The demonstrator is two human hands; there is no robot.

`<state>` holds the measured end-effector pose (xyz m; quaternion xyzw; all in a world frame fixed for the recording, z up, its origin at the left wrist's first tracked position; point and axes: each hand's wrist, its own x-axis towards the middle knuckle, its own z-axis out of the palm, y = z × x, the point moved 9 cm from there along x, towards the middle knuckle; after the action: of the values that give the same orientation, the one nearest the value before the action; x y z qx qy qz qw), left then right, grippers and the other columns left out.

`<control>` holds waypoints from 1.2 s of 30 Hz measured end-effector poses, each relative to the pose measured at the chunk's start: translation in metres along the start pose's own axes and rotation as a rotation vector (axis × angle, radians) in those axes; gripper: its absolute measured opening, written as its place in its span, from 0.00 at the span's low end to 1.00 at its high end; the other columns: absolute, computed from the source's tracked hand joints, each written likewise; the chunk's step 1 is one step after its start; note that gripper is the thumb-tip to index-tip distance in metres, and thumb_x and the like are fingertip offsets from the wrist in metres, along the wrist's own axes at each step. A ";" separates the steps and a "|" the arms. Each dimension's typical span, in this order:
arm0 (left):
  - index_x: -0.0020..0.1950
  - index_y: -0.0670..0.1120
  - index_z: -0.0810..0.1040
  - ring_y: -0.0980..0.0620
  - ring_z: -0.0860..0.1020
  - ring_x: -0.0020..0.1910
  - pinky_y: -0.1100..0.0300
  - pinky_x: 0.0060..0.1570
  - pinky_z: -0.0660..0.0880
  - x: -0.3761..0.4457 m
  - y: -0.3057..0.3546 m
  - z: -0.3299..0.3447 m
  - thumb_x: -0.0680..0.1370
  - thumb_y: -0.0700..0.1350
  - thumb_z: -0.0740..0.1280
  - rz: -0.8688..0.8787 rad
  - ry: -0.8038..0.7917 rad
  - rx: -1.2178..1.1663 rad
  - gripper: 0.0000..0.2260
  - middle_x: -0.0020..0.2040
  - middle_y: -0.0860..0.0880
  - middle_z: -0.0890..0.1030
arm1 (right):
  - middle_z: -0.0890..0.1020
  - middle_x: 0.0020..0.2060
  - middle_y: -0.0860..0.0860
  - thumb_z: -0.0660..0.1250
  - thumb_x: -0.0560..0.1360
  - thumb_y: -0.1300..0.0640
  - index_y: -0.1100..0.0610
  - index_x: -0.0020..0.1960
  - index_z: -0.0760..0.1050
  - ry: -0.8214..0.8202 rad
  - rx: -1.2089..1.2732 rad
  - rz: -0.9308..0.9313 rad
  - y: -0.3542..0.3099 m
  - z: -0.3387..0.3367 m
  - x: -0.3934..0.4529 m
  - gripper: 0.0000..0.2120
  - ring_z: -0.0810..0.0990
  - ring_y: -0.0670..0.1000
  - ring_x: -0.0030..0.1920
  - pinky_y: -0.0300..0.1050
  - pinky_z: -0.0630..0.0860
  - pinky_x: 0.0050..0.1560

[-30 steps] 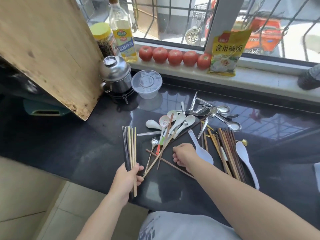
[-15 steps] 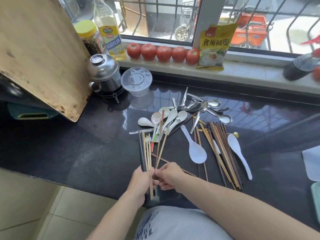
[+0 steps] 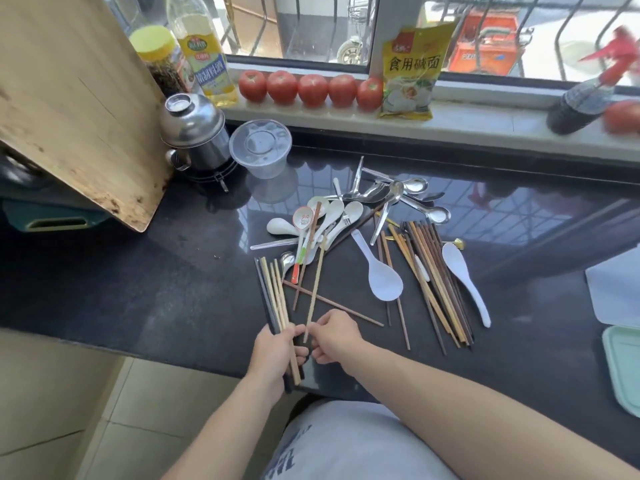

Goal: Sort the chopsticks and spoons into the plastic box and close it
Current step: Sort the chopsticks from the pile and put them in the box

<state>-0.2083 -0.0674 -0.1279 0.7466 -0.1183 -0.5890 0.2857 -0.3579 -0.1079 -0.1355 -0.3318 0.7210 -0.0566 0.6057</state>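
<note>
Dark polished stone makes up the counter [image 3: 138, 289] under the window, and nearly all the cutlery lies loose on it. At the near edge the left hand [image 3: 277, 351] is wrapped around a bundle of chopsticks [image 3: 273, 292], black and pale ones together, their tips fanning away from the body toward the spoon heap.

Just beside it, thumb almost touching thumb, the right hand [image 3: 334, 336] pinches the near end of a single pale chopstick [image 3: 316, 282]. That stick runs almost straight away from the person, leaning slightly right, so it sits close to parallel with the bundle and only a small swing leftward should lay it in with the rest. A reddish chopstick [image 3: 332, 303] crosses beneath it on a diagonal, and I judge it could get dragged along.

Farther right, well apart from both hands, a bigger sheaf of brown chopsticks [image 3: 433, 282] lies with a white spoon [image 3: 464, 282] along its right side and a white rice paddle [image 3: 381, 275] on its left; the right hand is the nearer one for those. Steel spoons [image 3: 412, 195] are tangled behind.

At the far right edge sits what may be the plastic box [image 3: 623, 368], pale green, only partly in view, with nothing visibly placed in it yet.
</note>
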 end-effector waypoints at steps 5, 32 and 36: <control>0.65 0.42 0.72 0.47 0.79 0.34 0.53 0.35 0.78 -0.017 -0.023 0.015 0.83 0.43 0.64 -0.076 -0.082 -0.193 0.11 0.48 0.44 0.87 | 0.84 0.46 0.54 0.66 0.78 0.52 0.54 0.49 0.80 0.130 -0.323 -0.127 -0.005 -0.005 -0.001 0.07 0.83 0.56 0.44 0.50 0.82 0.45; 0.59 0.41 0.77 0.43 0.85 0.43 0.45 0.44 0.82 -0.201 0.001 0.292 0.83 0.40 0.64 0.023 -0.631 -0.235 0.06 0.43 0.42 0.85 | 0.80 0.37 0.47 0.61 0.78 0.50 0.51 0.44 0.71 0.284 -0.308 -0.412 0.110 -0.286 -0.189 0.07 0.75 0.50 0.36 0.51 0.77 0.43; 0.60 0.37 0.76 0.43 0.84 0.38 0.48 0.39 0.82 -0.227 -0.019 0.358 0.82 0.39 0.66 0.122 -0.576 -0.106 0.08 0.41 0.41 0.84 | 0.83 0.38 0.48 0.62 0.77 0.45 0.50 0.42 0.76 0.241 -0.347 -0.332 0.166 -0.365 -0.186 0.11 0.82 0.50 0.40 0.53 0.80 0.48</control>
<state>-0.6136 -0.0384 -0.0058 0.5242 -0.2082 -0.7639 0.3137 -0.7504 0.0050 0.0343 -0.5352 0.7226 -0.0697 0.4319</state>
